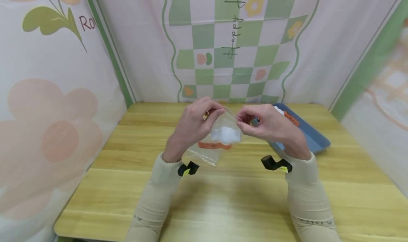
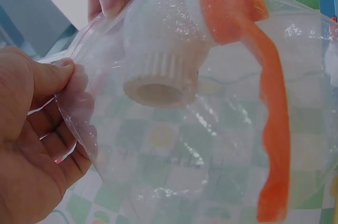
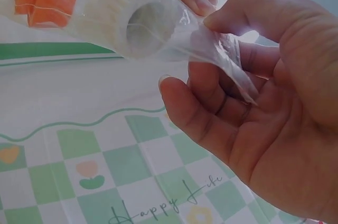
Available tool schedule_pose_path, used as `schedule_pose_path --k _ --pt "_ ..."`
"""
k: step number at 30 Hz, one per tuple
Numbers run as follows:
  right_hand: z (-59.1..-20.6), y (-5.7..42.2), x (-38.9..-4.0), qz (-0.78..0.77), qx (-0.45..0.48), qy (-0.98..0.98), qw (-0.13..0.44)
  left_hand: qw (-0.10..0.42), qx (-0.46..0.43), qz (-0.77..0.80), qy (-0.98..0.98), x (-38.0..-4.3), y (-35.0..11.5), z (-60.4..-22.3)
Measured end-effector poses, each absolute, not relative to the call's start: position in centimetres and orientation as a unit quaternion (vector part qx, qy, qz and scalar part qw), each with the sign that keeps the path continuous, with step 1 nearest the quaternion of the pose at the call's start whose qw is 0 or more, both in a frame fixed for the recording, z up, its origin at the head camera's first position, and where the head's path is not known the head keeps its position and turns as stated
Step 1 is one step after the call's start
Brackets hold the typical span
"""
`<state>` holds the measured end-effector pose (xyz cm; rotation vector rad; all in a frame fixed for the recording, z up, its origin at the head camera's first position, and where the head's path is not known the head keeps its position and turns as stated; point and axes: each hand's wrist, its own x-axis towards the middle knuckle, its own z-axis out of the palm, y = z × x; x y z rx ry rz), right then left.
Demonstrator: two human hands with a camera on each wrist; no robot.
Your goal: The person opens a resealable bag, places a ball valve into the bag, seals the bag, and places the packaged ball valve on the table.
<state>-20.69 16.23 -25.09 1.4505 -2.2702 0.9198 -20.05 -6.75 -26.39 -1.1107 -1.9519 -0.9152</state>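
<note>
A clear plastic zip bag (image 1: 204,156) hangs between both hands above the table. Inside it is a white plastic ball valve (image 2: 158,49) with a long orange lever handle (image 2: 274,118). My left hand (image 1: 197,123) pinches the bag's top edge between thumb and fingers, on the left side. At the right end of that same edge, my right hand (image 1: 269,125) pinches the plastic with thumb and index finger. In the right wrist view, the valve's round opening (image 3: 150,28) faces the bag's top edge, close to the fingertips.
A blue tray (image 1: 313,137) stands on the wooden table (image 1: 229,206) at the right, partly behind the right hand. It holds another white valve with an orange handle (image 1: 291,118). Patterned curtains (image 1: 149,50) enclose the table at the back and sides.
</note>
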Motion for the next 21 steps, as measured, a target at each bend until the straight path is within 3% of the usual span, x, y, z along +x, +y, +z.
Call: schedule_pose_path --k 21 --pt "-25.02 16.7 -20.7 0.311 0.504 -0.796 0.122 0.363 -0.41 -0.356 -0.757 -20.2 -7.31 -26.21"
